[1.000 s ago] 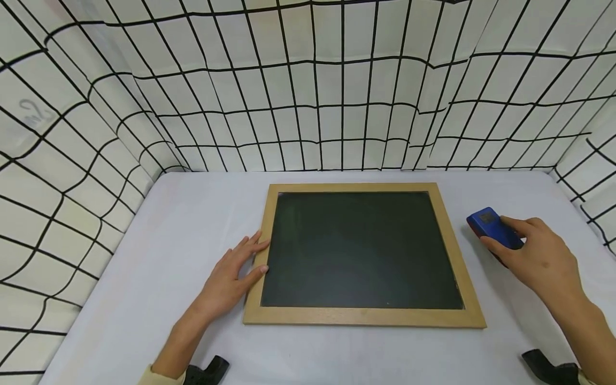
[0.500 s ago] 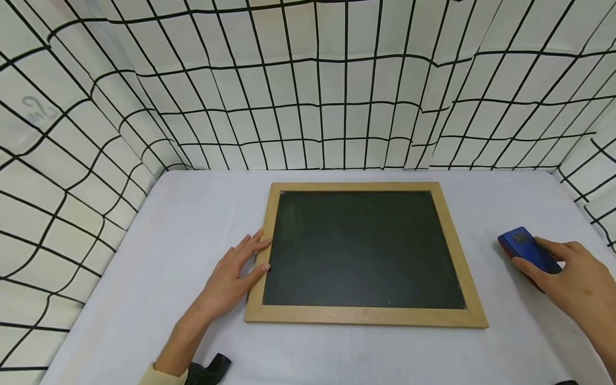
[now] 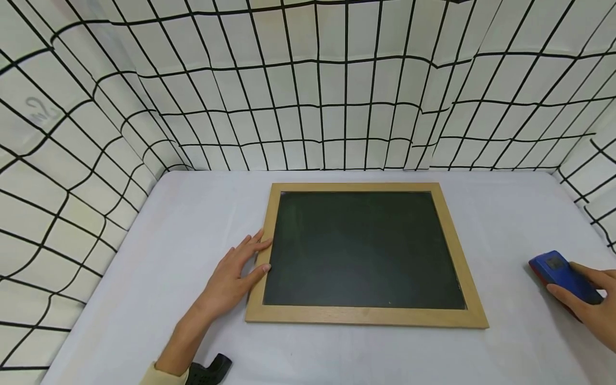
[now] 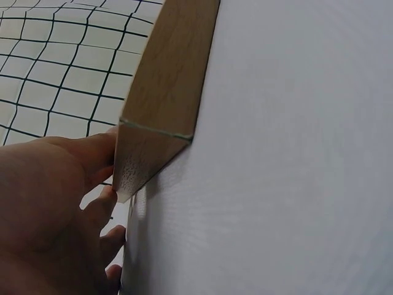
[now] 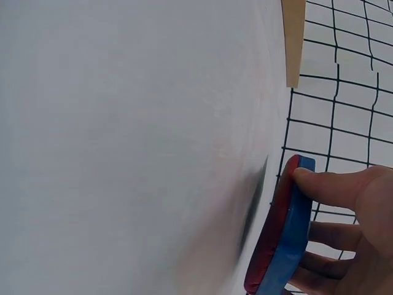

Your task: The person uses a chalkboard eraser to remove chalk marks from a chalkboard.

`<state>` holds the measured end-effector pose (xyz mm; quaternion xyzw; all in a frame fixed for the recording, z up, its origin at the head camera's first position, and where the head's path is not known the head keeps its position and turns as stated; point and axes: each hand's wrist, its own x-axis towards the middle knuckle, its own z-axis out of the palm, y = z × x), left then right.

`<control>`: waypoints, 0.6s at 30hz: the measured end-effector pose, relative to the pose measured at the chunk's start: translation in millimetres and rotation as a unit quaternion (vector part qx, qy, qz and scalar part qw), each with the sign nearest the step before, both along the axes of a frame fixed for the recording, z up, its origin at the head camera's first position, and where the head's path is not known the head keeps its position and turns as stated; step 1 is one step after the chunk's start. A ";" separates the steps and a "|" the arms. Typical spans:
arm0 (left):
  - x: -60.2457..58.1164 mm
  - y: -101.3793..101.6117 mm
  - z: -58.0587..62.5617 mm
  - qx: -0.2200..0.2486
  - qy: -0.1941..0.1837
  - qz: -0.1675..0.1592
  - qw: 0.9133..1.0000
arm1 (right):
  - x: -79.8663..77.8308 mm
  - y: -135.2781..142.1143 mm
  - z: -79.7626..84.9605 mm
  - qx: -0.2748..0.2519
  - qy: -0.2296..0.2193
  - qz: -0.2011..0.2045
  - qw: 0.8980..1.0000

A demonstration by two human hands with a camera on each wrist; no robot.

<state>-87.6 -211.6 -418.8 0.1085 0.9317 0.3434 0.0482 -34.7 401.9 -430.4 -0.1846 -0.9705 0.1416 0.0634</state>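
A chalkboard [image 3: 363, 248] in a pale wooden frame lies flat on the white table. Its left side is touched by my left hand [image 3: 228, 283], fingers spread and thumb resting on the frame. The left wrist view shows the frame's corner [image 4: 166, 80] against the thumb and fingertips. Well to the right of the board, my right hand [image 3: 594, 305] grips a blue chalkboard eraser [image 3: 565, 278] between thumb and fingers. From the right wrist, the eraser's red pad [image 5: 270, 227] faces the table, with a shadow beside it. Part of the right hand is cut off at the frame edge.
White walls with a black wire grid [image 3: 317, 107] rise behind the table [image 3: 183, 214] and at both sides. A black wrist strap piece [image 3: 212, 369] shows beside the left sleeve [image 3: 163, 374].
My right hand has carried the eraser right and nearer to me, away from the board. My left hand stays on the frame, and the board has not moved.
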 end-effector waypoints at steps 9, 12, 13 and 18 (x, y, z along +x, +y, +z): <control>-2.3 0.0 -2.1 0.004 0.002 0.002 1.000 | 8.4 7.7 -11.3 0.022 -0.034 0.008 0.999; -2.1 0.6 -3.1 0.004 0.000 0.001 1.000 | 9.5 11.9 -17.5 0.022 -0.051 0.008 0.998; -2.0 0.8 -3.3 0.005 0.000 0.000 1.000 | 9.8 13.0 -19.7 0.025 -0.055 0.008 0.998; -0.8 2.4 -3.9 0.000 -0.005 -0.002 1.000 | 11.4 11.1 -23.8 0.040 -0.051 0.007 0.998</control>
